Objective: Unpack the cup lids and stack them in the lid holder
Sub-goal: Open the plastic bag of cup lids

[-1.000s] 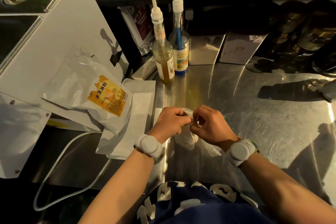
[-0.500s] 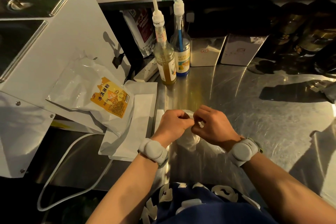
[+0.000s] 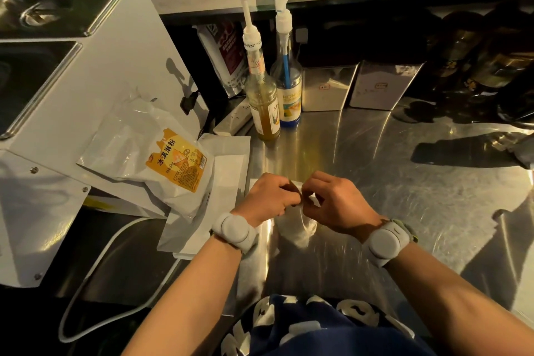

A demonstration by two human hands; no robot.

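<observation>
Little is shifting: left hand (image 3: 270,196) and right hand (image 3: 332,202) are still pinching the plastic bag (image 3: 294,224) top together, apparently working it open.

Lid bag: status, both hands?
Left hand and right hand pinching lid bag top, on steel counter. Bag unopened. Lid holder not in view.

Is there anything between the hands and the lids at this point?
Yes: the clear wrapper. Left hand and right hand both pinch its top end over the counter; the lids are still sealed inside. No lid holder is in view.
</observation>
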